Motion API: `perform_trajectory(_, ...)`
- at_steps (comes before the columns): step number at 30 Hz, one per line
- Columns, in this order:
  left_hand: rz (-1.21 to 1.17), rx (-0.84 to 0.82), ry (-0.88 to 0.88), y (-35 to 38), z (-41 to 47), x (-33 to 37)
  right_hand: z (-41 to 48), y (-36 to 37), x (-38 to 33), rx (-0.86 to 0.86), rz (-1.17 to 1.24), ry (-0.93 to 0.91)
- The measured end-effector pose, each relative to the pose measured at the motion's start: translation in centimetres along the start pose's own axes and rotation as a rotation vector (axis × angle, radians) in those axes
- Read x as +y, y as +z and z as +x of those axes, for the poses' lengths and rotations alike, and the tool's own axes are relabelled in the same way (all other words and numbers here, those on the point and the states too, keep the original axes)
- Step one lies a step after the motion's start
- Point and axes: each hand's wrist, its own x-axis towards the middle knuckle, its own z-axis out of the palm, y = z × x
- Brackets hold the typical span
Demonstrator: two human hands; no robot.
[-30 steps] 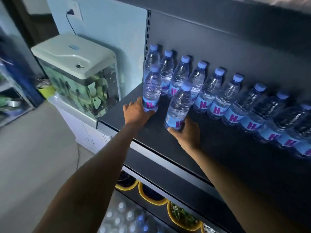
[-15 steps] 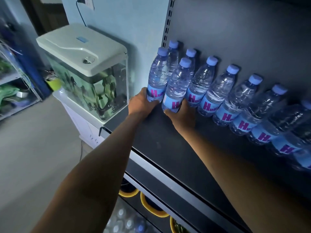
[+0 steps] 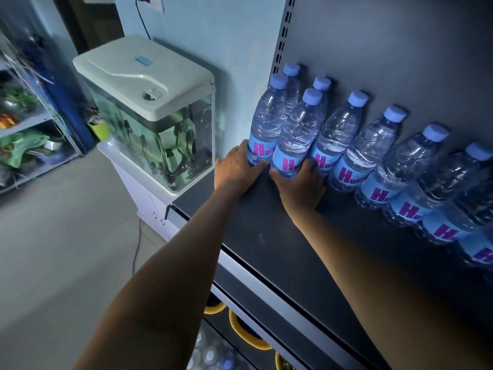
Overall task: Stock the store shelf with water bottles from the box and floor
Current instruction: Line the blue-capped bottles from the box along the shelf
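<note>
Standing just beyond the left end of the shelf, a fish tank sits close against it and lower than the deck. A bottle tipped off that end would probably land on the tank's lid or on the floor beside it.

The left hand holds the foot of the left front bottle. Its thumb lies across the front of the label, and the other fingers curl out of sight round the far side. That bottle stands at the very corner of the shelf, close in front of the rearmost bottles. Gripped so low, with most of its weight above the hand, it could rock outward on release.

Next to it the right hand wraps the base of the right front bottle, with the thumb on one side and curled fingers on the other. The hands hide both bases, so it cannot be told whether the bottles sit flat. The two front bottles touch each other, and a careless pull-away could drag one into its neighbour.

To the right the back row runs along the back panel, bottle against bottle. A hard shove rearward might topple one and start a chain down the line.
</note>
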Motion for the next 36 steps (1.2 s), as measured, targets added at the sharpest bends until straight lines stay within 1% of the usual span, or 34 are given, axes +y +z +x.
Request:
perform_trajectory(5, 0.066, -0.007, 0.004, 0.5, 0.1, 0.0, 0.0, 0.0, -0.2, 0.01, -0.029, 0.009)
perform_trajectory(12, 0.109, -0.01, -0.017, 0.7, 0.1, 0.1, 0.2, 0.1, -0.1, -0.04, -0.06, 0.024)
perform_trajectory(17, 0.039, 0.015, -0.025, 0.4, -0.1, 0.2, 0.0, -0.6, -0.1, -0.08, 0.029, 0.022)
perform_trajectory(20, 0.014, 0.029, 0.006, -0.1, -0.6, 0.8, -0.4, -2.0, 0.6, -0.146, 0.118, 0.029)
perform_trajectory(22, -0.026, 0.033, 0.036, -0.5, -1.0, 0.3, -2.0, -3.4, 1.1, -0.184, 0.098, -0.025)
perform_trajectory(24, -0.103, 0.055, 0.063, -0.5, -1.8, 0.0, -4.7, -5.1, 2.1, -0.207, -0.005, -0.157)
perform_trajectory(25, -0.121, 0.062, 0.059, -0.5, -2.6, 0.2, -6.1, -6.0, 2.7, -0.209, -0.043, -0.21)
perform_trajectory(27, -0.142, 0.046, 0.065, -0.3, -5.1, 1.1, -8.4, -7.6, 4.0, -0.211, -0.075, -0.257)
perform_trajectory(30, -0.177, 0.0, 0.135, 0.3, -10.4, 3.3, -11.2, -10.3, 5.6, -0.213, -0.088, -0.312)
perform_trajectory(33, -0.223, -0.005, 0.192, 0.9, -16.2, 5.2, -13.9, -13.4, 7.0, -0.182, -0.071, -0.385)
perform_trajectory(36, -0.276, -0.011, 0.228, 1.4, -22.5, 6.9, -17.3, -16.6, 8.9, -0.137, -0.041, -0.414)
